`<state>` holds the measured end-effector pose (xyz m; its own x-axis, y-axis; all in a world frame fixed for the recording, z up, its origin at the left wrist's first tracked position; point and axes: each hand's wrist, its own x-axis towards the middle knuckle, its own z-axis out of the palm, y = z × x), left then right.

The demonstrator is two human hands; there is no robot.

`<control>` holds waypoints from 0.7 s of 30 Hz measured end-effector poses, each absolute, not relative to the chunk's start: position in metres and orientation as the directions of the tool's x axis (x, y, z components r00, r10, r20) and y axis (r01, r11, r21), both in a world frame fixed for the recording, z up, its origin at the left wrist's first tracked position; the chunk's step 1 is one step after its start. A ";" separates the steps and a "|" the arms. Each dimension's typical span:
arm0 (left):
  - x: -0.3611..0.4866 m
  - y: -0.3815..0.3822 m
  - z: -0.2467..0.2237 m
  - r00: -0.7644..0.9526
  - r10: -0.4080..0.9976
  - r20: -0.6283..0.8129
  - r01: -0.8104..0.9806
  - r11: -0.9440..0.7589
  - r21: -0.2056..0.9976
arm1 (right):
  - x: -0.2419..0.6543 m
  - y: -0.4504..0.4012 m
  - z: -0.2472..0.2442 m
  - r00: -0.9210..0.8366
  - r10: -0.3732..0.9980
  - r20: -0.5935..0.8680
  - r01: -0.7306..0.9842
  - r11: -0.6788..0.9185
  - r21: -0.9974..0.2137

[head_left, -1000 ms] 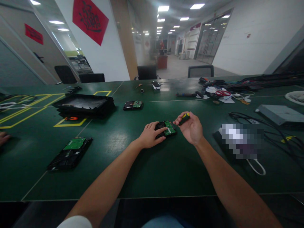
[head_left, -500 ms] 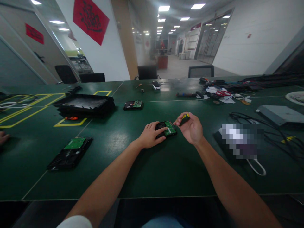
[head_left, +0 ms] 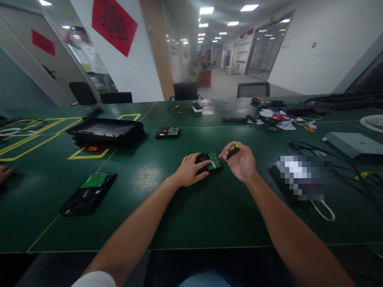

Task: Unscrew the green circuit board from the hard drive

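Observation:
My left hand (head_left: pixel 191 170) rests over a hard drive (head_left: pixel 214 161) with a green circuit board, lying flat on the green table. Its thumb is along the near edge and its index finger reaches across the board, steadying the drive. To the right of the drive, my right hand (head_left: pixel 241 162) is closed around a screwdriver (head_left: pixel 233 150) with a black-and-yellow handle. The screwdriver's tip is too small to make out, near the drive's right end. A second drive (head_left: pixel 168 132) lies farther back, and a larger-looking black one with a green board (head_left: pixel 89 192) sits at the left.
Black trays (head_left: pixel 107 132) and an orange-handled tool (head_left: pixel 90 148) lie back left. On the right are a grey box (head_left: pixel 354 144), black cables (head_left: pixel 344 175), and red-handled scissors (head_left: pixel 281 116) among papers. Another person's hand (head_left: pixel 4 173) rests at the left edge.
A person in a white top has come into view behind the pillar at upper left. My left hand and the drive stay put; the screwdriver handle has turned very slightly.

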<state>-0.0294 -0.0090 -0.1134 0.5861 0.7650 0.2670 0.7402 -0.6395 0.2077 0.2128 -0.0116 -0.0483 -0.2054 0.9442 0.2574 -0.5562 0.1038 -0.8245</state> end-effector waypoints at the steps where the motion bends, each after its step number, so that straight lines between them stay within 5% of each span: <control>1: -0.029 -0.009 -0.113 0.586 0.765 0.266 0.742 -0.639 0.205 | 0.213 -0.012 -0.048 -0.206 0.943 0.260 -0.559 0.104 -0.822; 21: -0.029 -0.009 -0.113 0.586 0.765 0.267 0.741 -0.639 0.206 | 0.210 -0.014 -0.048 -0.209 0.939 0.274 -0.533 0.126 -0.837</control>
